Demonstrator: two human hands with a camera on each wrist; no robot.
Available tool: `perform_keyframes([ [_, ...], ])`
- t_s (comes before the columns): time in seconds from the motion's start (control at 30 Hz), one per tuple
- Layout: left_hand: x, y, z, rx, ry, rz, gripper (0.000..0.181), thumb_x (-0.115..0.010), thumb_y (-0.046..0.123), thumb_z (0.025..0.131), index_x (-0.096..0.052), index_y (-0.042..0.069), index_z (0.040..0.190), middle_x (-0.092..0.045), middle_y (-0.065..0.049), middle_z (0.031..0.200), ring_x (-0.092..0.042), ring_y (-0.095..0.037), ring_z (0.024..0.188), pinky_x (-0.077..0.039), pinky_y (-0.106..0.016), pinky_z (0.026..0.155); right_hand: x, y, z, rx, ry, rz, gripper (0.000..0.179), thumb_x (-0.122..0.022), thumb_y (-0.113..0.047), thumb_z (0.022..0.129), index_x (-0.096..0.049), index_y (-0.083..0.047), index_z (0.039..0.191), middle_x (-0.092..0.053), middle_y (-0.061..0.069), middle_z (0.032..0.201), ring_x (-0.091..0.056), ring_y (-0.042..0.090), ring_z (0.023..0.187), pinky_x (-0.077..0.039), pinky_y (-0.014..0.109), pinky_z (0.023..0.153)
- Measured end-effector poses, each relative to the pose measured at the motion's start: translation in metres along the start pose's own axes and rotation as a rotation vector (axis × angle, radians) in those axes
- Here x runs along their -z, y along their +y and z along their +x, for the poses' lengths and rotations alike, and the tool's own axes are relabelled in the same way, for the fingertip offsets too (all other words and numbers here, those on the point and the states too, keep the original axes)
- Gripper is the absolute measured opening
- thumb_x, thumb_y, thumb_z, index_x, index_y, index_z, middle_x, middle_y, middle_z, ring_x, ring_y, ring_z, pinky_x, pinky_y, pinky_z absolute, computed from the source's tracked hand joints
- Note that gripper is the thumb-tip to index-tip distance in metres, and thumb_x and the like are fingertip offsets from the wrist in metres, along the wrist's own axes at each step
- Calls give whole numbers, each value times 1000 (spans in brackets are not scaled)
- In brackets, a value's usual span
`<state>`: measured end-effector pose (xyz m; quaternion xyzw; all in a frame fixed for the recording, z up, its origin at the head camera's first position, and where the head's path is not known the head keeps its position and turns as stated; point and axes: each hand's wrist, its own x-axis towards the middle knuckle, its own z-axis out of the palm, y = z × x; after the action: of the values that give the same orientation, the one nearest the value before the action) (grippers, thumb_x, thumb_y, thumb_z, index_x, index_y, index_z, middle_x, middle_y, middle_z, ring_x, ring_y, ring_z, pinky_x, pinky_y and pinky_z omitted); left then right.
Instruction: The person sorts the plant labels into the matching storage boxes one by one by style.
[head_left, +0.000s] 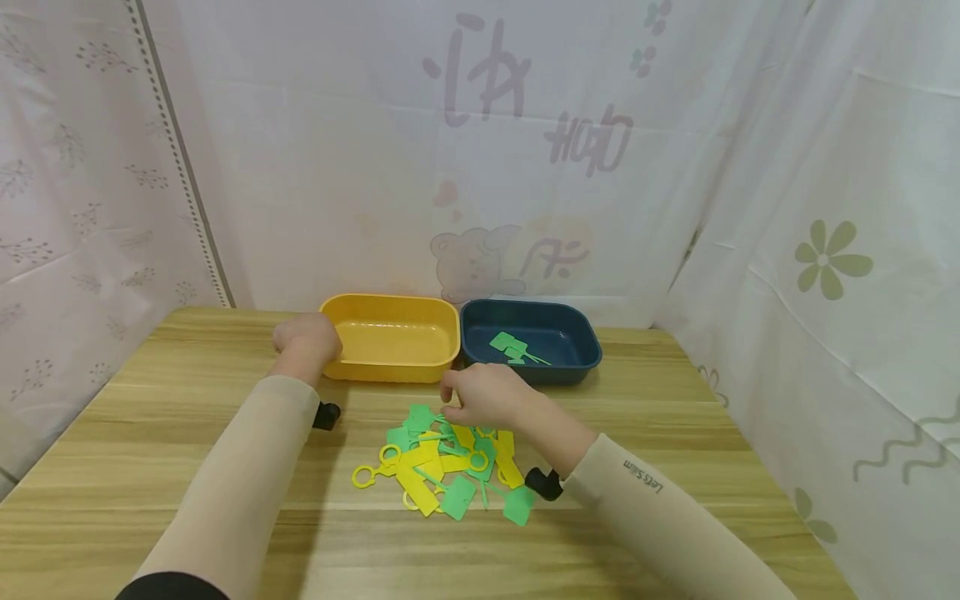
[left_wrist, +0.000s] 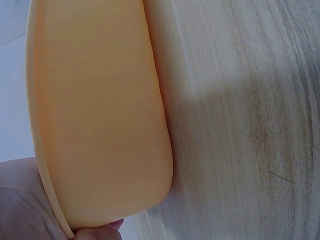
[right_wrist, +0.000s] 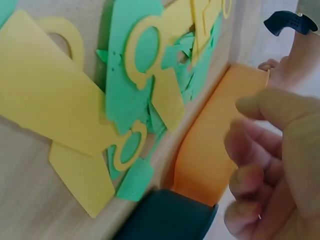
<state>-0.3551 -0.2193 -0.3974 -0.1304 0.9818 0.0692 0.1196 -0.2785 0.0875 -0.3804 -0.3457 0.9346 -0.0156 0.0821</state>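
A person's right hand hovers at the far edge of a pile of tags on a wooden table, its fingers loosely bent and grasping nothing. At the other side, the left hand grips the left end of the yellow bin, which stands beside the blue bin behind the pile.

The step in hand appears to be picking a tag from the heap. Done well, it likely calls for choosing an uppermost piece, pinching its flat plate or ring between thumb and forefinger, and lifting straight up, since thin stems and rings could snag their neighbours. A firm left hand should stop the yellow bin from sliding.

By count: two hands, two bins, one pile. The heap shows at least five green tags and at least four yellow tags; overlap prevents an exact tally. Inside the blue bin lies a small green cluster, at least two pieces, layered too closely to number surely. No tag shows inside the yellow bin. One black device sits at each wrist.
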Motion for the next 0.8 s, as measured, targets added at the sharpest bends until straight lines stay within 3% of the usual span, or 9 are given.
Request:
perform_keyframes([
  [0.13, -1, -1, 3, -1, -5, 1, 24, -54, 21, 105, -68, 2, 99, -68, -17, 104, -59, -24, 82, -47, -34, 66, -7, 0, 0, 84, -87, 36, 8, -77, -35, 101, -74, -28, 105, -64, -11, 80, -58, 10, 74, -49, 29, 70],
  [0.27, -1, -2, 4, -6, -12, 1, 25, -53, 22, 105, -68, 2, 100, -68, -17, 104, -58, -24, 81, -46, -34, 66, -15, 0, 1, 128, -117, 33, 5, -78, -31, 100, -74, -28, 100, -65, -13, 82, -57, 9, 73, -48, 28, 69],
  [0.8, 1, 1, -6, -16, 21, 11, 28, -52, 21, 105, -70, -1, 105, -69, -19, 109, -60, -26, 87, -49, -35, 70, -24, 1, 0, 117, -123, -17, 10, -79, -34, 101, -73, -26, 101, -63, -12, 81, -56, 9, 73, -47, 28, 71],
])
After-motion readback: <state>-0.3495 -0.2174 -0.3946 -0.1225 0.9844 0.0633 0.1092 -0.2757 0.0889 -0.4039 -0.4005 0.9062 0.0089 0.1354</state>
